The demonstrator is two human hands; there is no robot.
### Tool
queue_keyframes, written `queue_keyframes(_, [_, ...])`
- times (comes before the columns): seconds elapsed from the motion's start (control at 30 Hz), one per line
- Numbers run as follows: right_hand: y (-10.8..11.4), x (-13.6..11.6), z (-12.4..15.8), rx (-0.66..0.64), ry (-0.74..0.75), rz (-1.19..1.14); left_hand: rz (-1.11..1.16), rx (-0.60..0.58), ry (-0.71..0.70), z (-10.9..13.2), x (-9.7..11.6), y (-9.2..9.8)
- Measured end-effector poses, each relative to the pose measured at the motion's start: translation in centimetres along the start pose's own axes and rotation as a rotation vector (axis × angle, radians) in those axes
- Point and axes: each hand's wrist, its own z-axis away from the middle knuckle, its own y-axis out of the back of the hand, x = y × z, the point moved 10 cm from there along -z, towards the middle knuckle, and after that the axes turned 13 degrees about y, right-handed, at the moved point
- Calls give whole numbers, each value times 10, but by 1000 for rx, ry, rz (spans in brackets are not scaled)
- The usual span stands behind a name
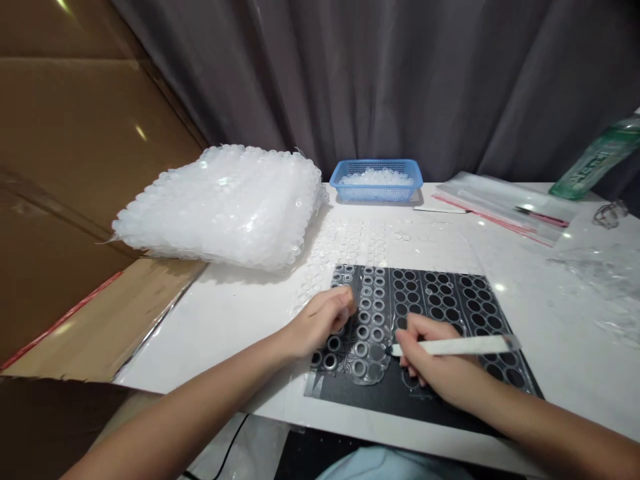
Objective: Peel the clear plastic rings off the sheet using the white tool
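Note:
My right hand (pixel 430 350) grips a white pen-shaped tool (pixel 465 345); its dark tip touches or hovers just over a clear plastic strip (pixel 367 380) near the lower end. That strip carries two columns of ring-shaped pieces and lies on a black sheet (pixel 360 399). Left of it, my left hand (pixel 327 317) is closed with curled fingers above another ringed strip; whatever it may hold is hidden. On the right part of the sheet, more clear strips (pixel 443 297) show round outlines against the black.
A thick stack of clear strips (pixel 225 203) sits at the back left beside cardboard (pixel 75 153). A blue basket (pixel 375 195) holds small clear pieces. Toward the right are a plastic folder (pixel 490 200) with a pen on it, a green bottle (pixel 595 160) and crumpled clear film (pixel 610 280).

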Motion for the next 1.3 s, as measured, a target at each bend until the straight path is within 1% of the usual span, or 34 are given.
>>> queue_keyframes(0.03, [0, 5, 0, 21, -44, -86, -3, 16, 9, -1, -1, 2])
queue_keyframes(0.1, [2, 13, 0, 59, -91, -161, -149, 35, -31, 0, 3, -1])
queue_keyframes(0.17, [2, 15, -1, 59, -80, -136, -314, 53, -94, 4, 9, -9])
queue_keyframes(0.2, [1, 15, -2, 50, -68, -117, -383, 44, -123, 7, 12, -14])
queue_keyframes(0.33, [1, 14, -2, 29, -52, -26, -606, -28, -219, 14, 15, -36])
queue_keyframes(0.4, [0, 10, -2, 11, -55, 13, -679, -21, -229, 14, 15, -40])
queue_keyframes(0.5, [0, 2, -3, -8, -58, 47, -749, 16, -188, 11, 13, -40])
queue_keyframes(0.57, [-1, -2, -3, -20, -55, 48, -681, 28, -148, 8, 11, -35])
queue_keyframes(0.6, [-2, -3, -3, -23, -54, 40, -582, 48, -118, 6, 9, -28])
queue_keyframes(0.7, [-2, -1, -3, -23, -66, -20, -189, 132, 8, -2, -2, 1])
queue_keyframes(0.73, [-1, 2, -4, -13, -72, -50, -126, 142, 35, -4, -4, 8])
queue_keyframes(0.77, [2, 3, -6, 0, -72, -76, -132, 130, 40, -6, -2, 10])
queue_keyframes(0.8, [5, 4, -10, 19, -62, -89, -200, 106, 18, -8, 3, 10])
queue_keyframes(0.87, [15, 1, -20, 61, 0, -54, -427, 67, -96, -10, 24, 5])
queue_keyframes(0.93, [22, -7, -32, 81, 90, 48, -630, 77, -224, -13, 45, 3])
queue_keyframes(1.0, [23, -11, -42, 75, 142, 130, -726, 84, -311, -18, 58, 3])
queue_keyframes(1.03, [23, -11, -45, 69, 147, 148, -743, 56, -346, -21, 61, 1])
queue_keyframes(1.1, [21, -7, -49, 62, 139, 150, -743, -44, -430, -22, 60, -6])
queue_keyframes(1.17, [19, -4, -50, 57, 140, 143, -737, -140, -499, -19, 51, -16])
queue_keyframes(1.23, [17, -2, -50, 49, 148, 154, -740, -161, -507, -18, 40, -23])
queue_keyframes(1.3, [17, -1, -49, 42, 152, 179, -745, -164, -482, -18, 29, -28])
